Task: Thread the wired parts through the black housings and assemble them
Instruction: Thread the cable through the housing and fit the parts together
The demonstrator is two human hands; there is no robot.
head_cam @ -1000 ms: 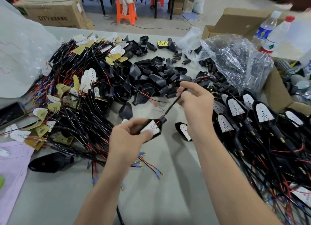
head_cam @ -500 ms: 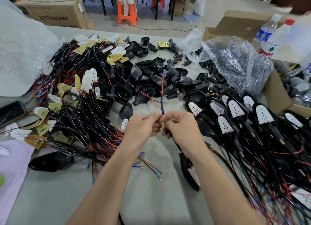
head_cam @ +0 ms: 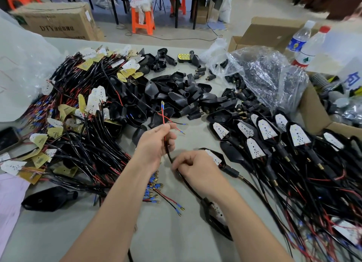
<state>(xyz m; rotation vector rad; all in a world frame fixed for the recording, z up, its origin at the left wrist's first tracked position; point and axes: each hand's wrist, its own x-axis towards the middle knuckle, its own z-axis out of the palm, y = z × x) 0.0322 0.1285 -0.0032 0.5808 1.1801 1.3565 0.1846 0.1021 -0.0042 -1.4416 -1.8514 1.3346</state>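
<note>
My left hand point(head_cam: 156, 142) pinches a black sleeved wire point(head_cam: 168, 154) near its top, and its red leads with blue tips point(head_cam: 163, 112) stick upward. My right hand point(head_cam: 195, 169) grips the same wire lower down. The wire runs down under my right forearm to a black housing with a white LED board point(head_cam: 214, 216), which lies on the table. Empty black housings point(head_cam: 176, 99) are heaped in the middle. Unthreaded wired boards point(head_cam: 78, 124) are piled at the left. Assembled units point(head_cam: 274, 136) lie in rows at the right.
A clear plastic bag of black connectors point(head_cam: 264, 75) sits at the back right beside a cardboard box point(head_cam: 313, 112) and two bottles point(head_cam: 305, 51). A lone black housing point(head_cam: 49, 199) lies at the near left. Loose blue-tipped leads point(head_cam: 156, 191) lie between my arms on the grey table point(head_cam: 166, 238).
The assembled housing dropped from my left hand to the table under my right arm. Both hands slid along its wire: my left hand rose to the lead end, my right moved lower.
</note>
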